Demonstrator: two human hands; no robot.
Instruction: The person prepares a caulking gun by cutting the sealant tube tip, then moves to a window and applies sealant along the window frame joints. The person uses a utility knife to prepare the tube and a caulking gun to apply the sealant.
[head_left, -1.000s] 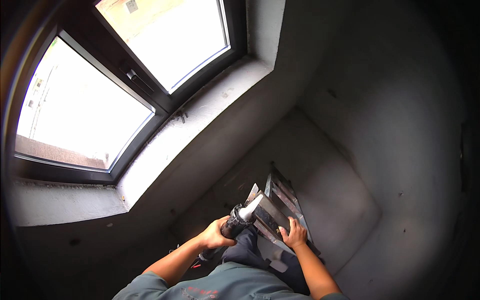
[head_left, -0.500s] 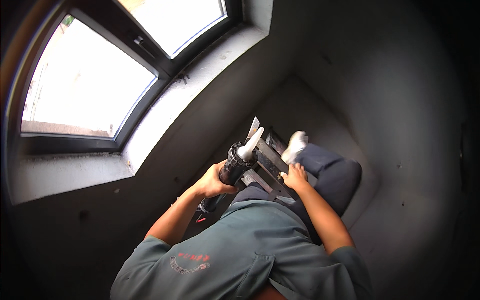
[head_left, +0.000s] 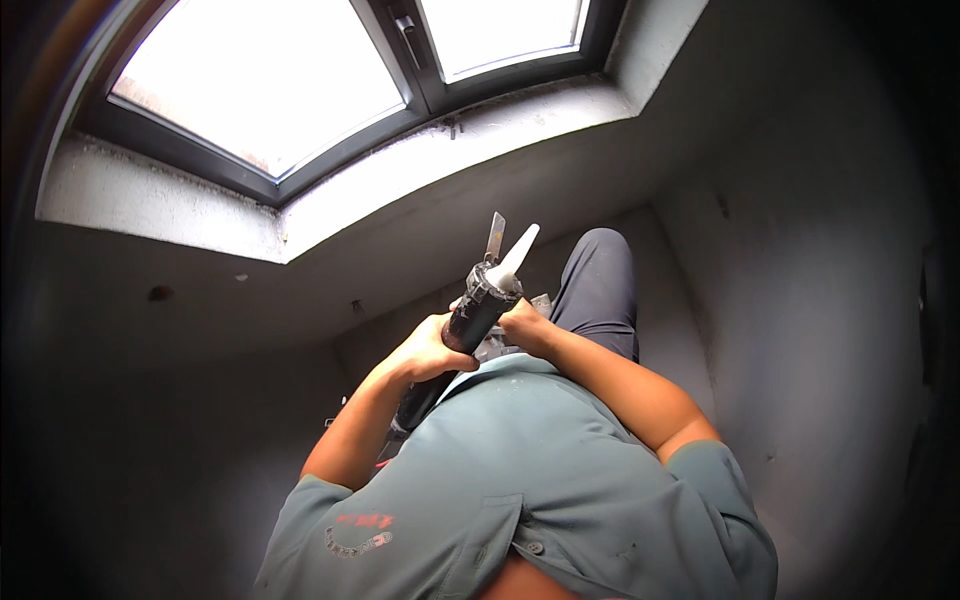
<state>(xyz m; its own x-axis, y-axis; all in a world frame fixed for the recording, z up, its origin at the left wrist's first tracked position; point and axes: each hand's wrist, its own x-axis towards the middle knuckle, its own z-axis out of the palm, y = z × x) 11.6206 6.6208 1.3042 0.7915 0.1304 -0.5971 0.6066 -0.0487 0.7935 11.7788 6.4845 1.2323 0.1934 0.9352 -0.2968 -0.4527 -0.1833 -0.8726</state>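
Observation:
My left hand [head_left: 430, 348] is wrapped round the black barrel of a caulking gun [head_left: 472, 325], held at a slant before my belly. Its white nozzle [head_left: 515, 257] points up and away from me. Beside the nozzle, a flat, rust-spotted metal blade [head_left: 495, 238] sticks up; what holds it is hidden. My right hand [head_left: 527, 326] is just right of the barrel, close to my waist. The gun covers its fingers, so whether they grip anything does not show. The gun's rear end lies in shadow by my left forearm.
A dark-framed window [head_left: 425, 95] with a pale sill [head_left: 380, 190] spans the wall ahead and to the left. On the right stands a grey wall [head_left: 790, 300]. My bent knee [head_left: 600, 270] rises beyond my right hand. Part of a metal frame [head_left: 541, 303] shows near it.
My right hand has left the metal ladder-like frame and come in beside the gun. My right knee now points forward. The view has turned, moving the window rightward and up.

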